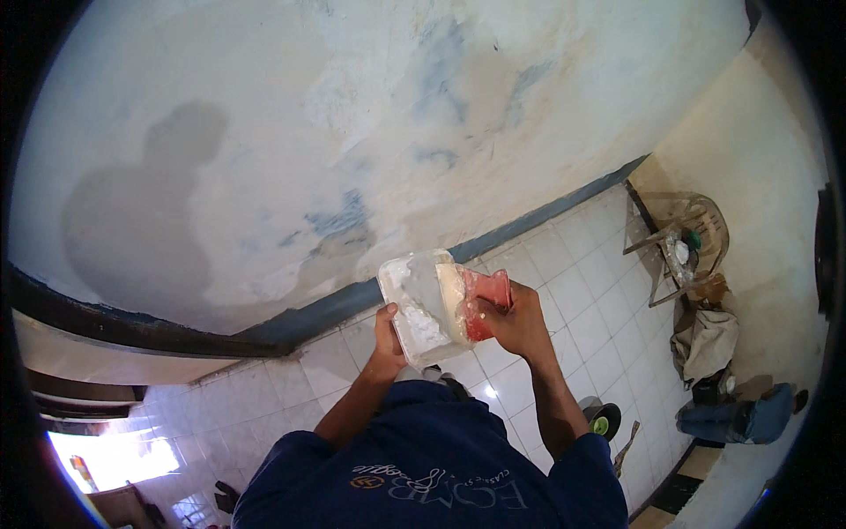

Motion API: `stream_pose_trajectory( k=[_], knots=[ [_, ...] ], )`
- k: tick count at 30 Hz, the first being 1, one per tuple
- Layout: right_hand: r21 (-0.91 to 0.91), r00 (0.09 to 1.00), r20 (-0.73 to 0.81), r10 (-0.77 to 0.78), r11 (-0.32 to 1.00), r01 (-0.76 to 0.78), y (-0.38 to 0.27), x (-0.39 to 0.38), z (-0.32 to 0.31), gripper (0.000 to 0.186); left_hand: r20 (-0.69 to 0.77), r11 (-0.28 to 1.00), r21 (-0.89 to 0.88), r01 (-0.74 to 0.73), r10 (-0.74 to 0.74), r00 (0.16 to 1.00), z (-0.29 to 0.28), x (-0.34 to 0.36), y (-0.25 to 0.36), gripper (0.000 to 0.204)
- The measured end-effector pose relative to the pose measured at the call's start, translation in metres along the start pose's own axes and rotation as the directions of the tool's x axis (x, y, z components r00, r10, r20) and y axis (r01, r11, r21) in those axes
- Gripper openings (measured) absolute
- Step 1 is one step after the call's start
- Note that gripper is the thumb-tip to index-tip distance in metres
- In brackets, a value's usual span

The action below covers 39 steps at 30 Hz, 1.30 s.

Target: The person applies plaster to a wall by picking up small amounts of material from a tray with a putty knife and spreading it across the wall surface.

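My left hand [386, 337] grips the near left edge of a shallow, see-through plastic tub [432, 357]. White putty [421, 322] lies inside it, heaped in a smeared band along the bottom. In my right hand [518, 322] is a wide putty scraper [483, 286] with a red, putty-smeared handle and a cream blade. My fingers wrap round the handle, with the thumb pressed along it. The scraper's blade lies over the tub's right side; whether its edge touches the putty I cannot tell. Both hands are held together before my chest.
A patchy white wall [264, 132] with bluish spots rises ahead, above a grey skirting [529, 219]. White tiles [573, 295] cover the floor. At right stand a dusty plastic chair [701, 229] with things on it, a pale sack [708, 342] and a dark bucket [602, 419].
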State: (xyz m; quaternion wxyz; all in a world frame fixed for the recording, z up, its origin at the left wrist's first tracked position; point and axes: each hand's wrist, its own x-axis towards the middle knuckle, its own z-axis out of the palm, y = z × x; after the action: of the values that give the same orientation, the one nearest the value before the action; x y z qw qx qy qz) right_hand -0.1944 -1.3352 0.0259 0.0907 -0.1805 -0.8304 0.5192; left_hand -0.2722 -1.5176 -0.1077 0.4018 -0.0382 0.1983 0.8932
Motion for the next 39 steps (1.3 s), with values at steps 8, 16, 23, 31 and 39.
stream_pose_trajectory(
  k=[8,16,23,31,39],
  knots=[
    [-0.433,0.991,-0.001,-0.134,0.893,0.121,0.000,0.013,0.018,0.028,-0.054,0.999,-0.035,0.036,-0.038,0.998,0.017,0.000,-0.012,0.076],
    [-0.637,0.998,0.068,-0.006,0.769,0.048,-0.005,0.018,0.030,0.038,-0.041,0.998,-0.035,0.043,-0.044,0.998,-0.003,-0.002,-0.041,0.078],
    [-0.436,0.981,0.147,-0.126,0.882,0.178,-0.006,0.009,0.024,0.031,0.032,1.000,0.019,0.009,-0.010,0.999,0.004,-0.004,-0.032,0.076],
    [-0.420,0.978,0.155,-0.139,0.887,0.192,-0.011,0.009,0.033,0.042,0.121,0.975,-0.167,0.150,-0.130,0.984,0.003,-0.002,-0.025,0.068],
    [-0.333,0.983,0.057,-0.172,0.925,0.181,0.003,0.024,0.045,0.037,0.075,0.992,-0.087,0.094,-0.087,0.993,-0.001,-0.006,-0.025,0.072]
  ],
)
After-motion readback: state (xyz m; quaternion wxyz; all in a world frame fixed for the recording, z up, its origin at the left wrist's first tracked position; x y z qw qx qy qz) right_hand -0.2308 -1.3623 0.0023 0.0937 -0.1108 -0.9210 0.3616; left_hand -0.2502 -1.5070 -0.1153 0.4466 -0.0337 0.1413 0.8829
